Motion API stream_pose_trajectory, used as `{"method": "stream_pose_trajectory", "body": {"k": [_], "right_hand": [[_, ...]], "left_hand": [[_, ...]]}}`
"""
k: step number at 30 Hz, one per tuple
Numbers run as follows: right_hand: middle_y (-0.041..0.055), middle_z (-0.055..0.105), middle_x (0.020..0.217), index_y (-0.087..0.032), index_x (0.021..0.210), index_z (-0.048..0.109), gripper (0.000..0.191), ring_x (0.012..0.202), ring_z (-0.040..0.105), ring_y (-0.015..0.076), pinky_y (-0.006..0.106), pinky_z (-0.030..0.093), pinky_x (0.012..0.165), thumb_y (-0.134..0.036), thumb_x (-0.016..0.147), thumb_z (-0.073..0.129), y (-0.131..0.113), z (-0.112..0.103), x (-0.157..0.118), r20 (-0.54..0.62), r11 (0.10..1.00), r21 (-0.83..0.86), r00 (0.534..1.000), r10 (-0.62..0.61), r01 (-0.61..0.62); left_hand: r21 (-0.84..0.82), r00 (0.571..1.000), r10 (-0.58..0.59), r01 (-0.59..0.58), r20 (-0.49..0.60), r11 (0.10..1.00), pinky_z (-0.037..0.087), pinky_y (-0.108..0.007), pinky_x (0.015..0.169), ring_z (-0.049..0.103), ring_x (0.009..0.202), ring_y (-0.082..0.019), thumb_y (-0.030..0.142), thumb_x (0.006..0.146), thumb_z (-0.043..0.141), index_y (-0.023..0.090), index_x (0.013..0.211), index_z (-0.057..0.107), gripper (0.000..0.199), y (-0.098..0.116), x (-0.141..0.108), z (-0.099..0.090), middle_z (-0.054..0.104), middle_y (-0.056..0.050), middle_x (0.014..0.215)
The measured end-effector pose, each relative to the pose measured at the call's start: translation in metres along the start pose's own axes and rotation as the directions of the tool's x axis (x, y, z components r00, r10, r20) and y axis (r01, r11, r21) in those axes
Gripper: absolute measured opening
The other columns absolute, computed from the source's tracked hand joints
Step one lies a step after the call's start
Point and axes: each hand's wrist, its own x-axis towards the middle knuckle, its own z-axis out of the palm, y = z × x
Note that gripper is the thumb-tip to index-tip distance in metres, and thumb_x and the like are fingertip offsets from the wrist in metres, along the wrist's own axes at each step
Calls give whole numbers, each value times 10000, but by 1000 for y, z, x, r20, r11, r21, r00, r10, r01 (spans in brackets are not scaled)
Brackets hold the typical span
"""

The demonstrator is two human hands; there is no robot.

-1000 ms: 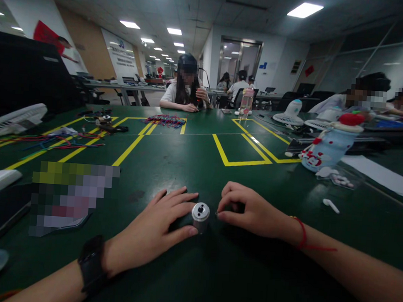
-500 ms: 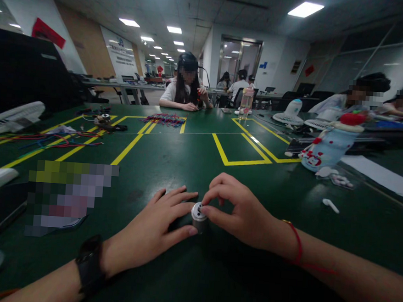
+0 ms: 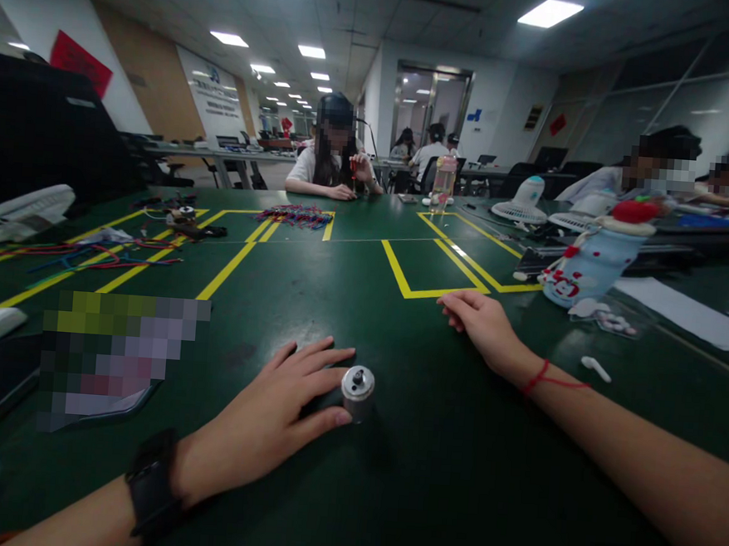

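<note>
On the green table (image 3: 448, 503), head view: metal cylinder (image 3: 357, 397) upright by left hand (image 3: 284, 405).
Left fingers spread wide, thumb and index at cylinder's side; right hand (image 3: 489, 327) well apart, near yellow tape (image 3: 422, 294), fingers curled narrow, can't tell if holding anything.

"Cylinder (image 3: 356, 404) count?"
"One."
"And reaching in from the near side?"
"Two: one left hand (image 3: 273, 408), one right hand (image 3: 489, 327)."
"Drinks?"
"One blue bottle (image 3: 596, 260), one clear bottle (image 3: 444, 183), so two."
"Things worn on those?"
"One watch (image 3: 155, 487), one bracelet (image 3: 535, 376)."
"Smaller bits?"
"One earbud (image 3: 596, 369)."
</note>
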Motion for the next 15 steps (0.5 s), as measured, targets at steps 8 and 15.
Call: {"method": "stream_pose_trajectory", "body": {"k": [8,15], "right_hand": [[36,634,795,-160,825,683,171,729,552,151,302,432,694,-309,831,599,-41,14,-33,246,951,-127,938,-246,283],[42,623,1015,-206,922,679,109,980,558,167,334,420,899,-256,844,623,-84,42,-82,426,801,-59,741,-519,595]], "left_hand": [[1,999,22,-22,-28,1000,157,-631,1087,258,1390,-319,425,963,495,398,1347,441,388,3,1,0,382,19,1489],[44,998,34,-32,-57,999,170,-618,1093,261,1390,-297,455,964,482,418,1422,310,491,4,-7,5,377,22,1492]]}}
